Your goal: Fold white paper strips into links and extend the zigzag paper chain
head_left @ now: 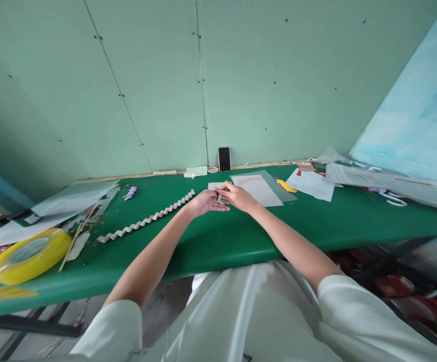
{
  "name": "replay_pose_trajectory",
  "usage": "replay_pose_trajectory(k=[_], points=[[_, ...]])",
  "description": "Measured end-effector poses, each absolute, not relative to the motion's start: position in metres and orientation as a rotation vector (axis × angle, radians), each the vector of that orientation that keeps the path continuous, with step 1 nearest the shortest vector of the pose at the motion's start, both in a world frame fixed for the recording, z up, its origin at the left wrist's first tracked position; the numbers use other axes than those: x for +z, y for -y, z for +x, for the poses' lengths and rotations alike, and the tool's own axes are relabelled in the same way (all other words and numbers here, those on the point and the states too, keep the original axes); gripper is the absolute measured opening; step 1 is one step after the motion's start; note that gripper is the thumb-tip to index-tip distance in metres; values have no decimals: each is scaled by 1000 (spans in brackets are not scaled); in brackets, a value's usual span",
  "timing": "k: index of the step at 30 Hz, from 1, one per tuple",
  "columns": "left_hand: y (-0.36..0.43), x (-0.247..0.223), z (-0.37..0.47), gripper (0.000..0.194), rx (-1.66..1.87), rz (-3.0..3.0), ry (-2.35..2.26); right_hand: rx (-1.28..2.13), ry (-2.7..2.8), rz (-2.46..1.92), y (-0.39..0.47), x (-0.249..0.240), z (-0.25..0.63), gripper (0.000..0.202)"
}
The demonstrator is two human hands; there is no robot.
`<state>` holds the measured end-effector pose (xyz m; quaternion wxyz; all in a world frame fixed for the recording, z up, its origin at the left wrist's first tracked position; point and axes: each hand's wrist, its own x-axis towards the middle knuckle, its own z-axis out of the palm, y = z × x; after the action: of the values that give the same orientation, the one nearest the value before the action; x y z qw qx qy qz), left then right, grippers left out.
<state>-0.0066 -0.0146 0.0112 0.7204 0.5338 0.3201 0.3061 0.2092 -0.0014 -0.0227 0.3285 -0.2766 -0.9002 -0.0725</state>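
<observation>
Over the green tabletop (218,241), my left hand (204,203) and my right hand (238,195) meet in the middle. Both hold a small pale strip (220,199) between the fingertips; it looks like folded paper, and the fingers partly cover it. Left of my left hand lies a long zigzag chain (146,220) of folded pale pieces, its far end close to that hand. A white sheet of paper (258,190) rests on a translucent sheet beside my right hand. Just behind the fingers a small white paper piece (214,185) shows in part.
A phone (224,159) leans on the green wall. To the right are a yellow cutter (287,185) and loose papers (312,184). On the left lie a big yellow tape roll (55,246), a thin stick (76,239) and a small purple thing (130,193).
</observation>
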Motion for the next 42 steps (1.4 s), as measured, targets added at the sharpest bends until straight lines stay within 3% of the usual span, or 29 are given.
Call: replay_pose_trajectory(k=[9,17,22,26,36,42], points=[[13,10,-10,14,680,1450,-759,114,2316,-670,6,-16,207,45],[9,4,-18,34,773,2218,-890,664,2009,-760,-5,-23,208,48],[10,7,-19,6,788,2334,-931,653,1905,-800,-3,-22,205,36],[7,8,-18,18,835,2324,-995,640,1850,-857,1,-16,206,34],[7,9,-12,26,943,2319,-1032,729,1804,-816,2,-11,211,40],[2,5,-17,21,898,2402,-950,683,1929,-826,0,-18,207,33]])
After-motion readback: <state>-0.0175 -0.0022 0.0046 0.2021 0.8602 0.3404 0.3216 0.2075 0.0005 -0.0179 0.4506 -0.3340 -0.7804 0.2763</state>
